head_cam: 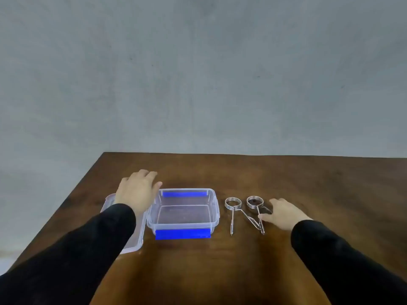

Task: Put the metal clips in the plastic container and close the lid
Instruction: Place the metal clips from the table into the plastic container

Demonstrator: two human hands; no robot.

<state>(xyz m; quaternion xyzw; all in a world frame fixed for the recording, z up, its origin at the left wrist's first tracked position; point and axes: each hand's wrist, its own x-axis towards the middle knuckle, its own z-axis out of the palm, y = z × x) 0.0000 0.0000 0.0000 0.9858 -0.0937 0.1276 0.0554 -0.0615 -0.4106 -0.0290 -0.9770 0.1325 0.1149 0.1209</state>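
Right hand, fingers spread, touches the nearer clip; left hand lies flat over the lid. The clips look stiff, light, slippery; pinch the ring.

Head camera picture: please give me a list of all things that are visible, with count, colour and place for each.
plastic container: 1, clear with blue latches on the near and far sides, open and with nothing inside, on the table left of centre.
lid: 1, clear, flat on the table directly left of the container, partly under the left arm.
metal clips: 2, silver, each a coiled ring with two long legs, on the table right of the container; the legs cross near the front.
table: 1, dark brown wood.
wall: grey, behind the table.
left hand: 1, black sleeve, over the far end of the lid.
right hand: 1, black sleeve, fingers at the right clip.
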